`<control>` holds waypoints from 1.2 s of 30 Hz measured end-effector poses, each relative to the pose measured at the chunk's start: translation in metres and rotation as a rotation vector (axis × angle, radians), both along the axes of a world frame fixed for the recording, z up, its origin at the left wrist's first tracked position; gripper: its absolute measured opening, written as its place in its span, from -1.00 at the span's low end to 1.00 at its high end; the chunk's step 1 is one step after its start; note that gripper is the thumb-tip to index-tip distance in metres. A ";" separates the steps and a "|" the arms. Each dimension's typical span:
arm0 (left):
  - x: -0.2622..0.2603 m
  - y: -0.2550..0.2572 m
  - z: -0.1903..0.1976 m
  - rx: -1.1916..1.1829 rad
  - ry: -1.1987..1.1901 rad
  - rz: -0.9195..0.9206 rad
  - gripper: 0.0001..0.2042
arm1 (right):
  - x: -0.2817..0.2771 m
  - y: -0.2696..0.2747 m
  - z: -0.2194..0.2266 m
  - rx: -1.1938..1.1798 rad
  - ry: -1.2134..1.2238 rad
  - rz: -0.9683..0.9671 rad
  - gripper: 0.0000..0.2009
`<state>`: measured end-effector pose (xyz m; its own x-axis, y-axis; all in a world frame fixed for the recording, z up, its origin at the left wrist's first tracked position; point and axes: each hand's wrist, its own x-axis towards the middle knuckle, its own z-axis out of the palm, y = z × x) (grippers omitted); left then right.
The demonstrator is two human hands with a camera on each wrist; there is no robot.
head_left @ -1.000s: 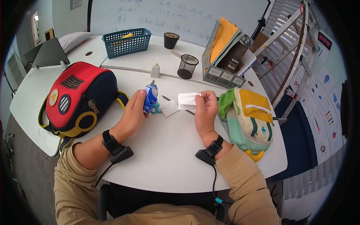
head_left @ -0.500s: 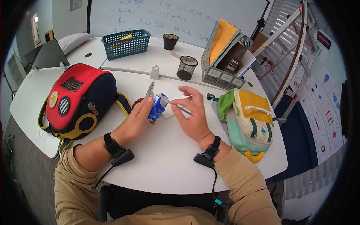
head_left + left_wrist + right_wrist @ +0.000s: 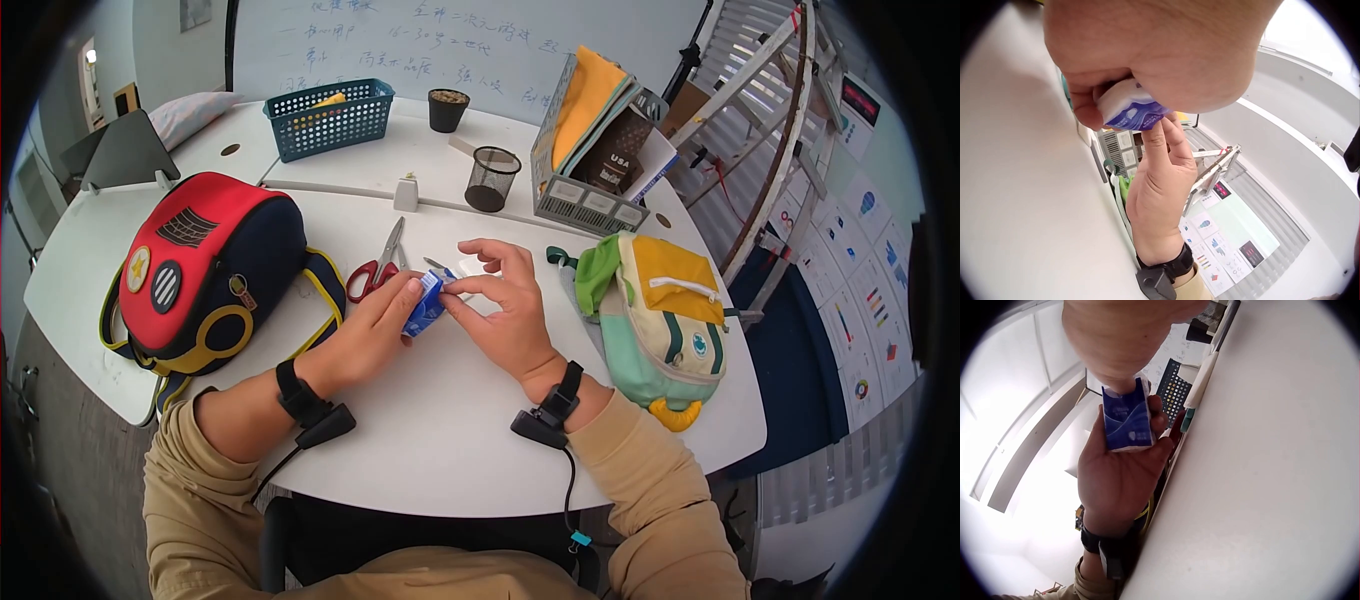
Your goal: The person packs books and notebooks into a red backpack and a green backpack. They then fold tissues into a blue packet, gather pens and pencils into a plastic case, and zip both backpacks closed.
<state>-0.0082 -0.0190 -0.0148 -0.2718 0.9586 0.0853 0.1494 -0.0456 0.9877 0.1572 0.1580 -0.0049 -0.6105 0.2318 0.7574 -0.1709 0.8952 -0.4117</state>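
A blue and white pocket tissue pack [image 3: 425, 303] is held in my left hand [image 3: 368, 325], its printed face showing in the right wrist view. My right hand [image 3: 508, 315] has thumb and index finger pinched at the pack's upper end, the other fingers raised. In the left wrist view the right thumb tip meets the pack's lower edge. White folded tissue [image 3: 470, 266] lies on the table behind my right hand, mostly hidden by it. Red-handled scissors [image 3: 376, 277] lie just beyond my left hand, blades pointing away.
A red and navy backpack [image 3: 215, 260] stands at the left, a green, cream and yellow backpack [image 3: 660, 320] at the right. Farther back are a teal basket [image 3: 330, 122], a black potted plant [image 3: 447, 112], a mesh pen cup [image 3: 492, 180] and a grey file holder [image 3: 585, 205].
My right hand has put the folded white tissue down on the table and moved left to the tissue pack. My left hand has shifted slightly right and down, uncovering the red-handled scissors.
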 end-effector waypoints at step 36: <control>0.001 0.000 -0.001 -0.033 -0.036 0.058 -0.41 | -0.006 0.002 -0.006 -0.148 -0.009 0.074 -0.73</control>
<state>-0.0071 -0.0190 -0.0155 -0.3297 0.9431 0.0431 0.1153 -0.0051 0.9933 0.1516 0.1597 -0.0111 -0.6370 0.2944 0.7124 -0.2299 0.8095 -0.5402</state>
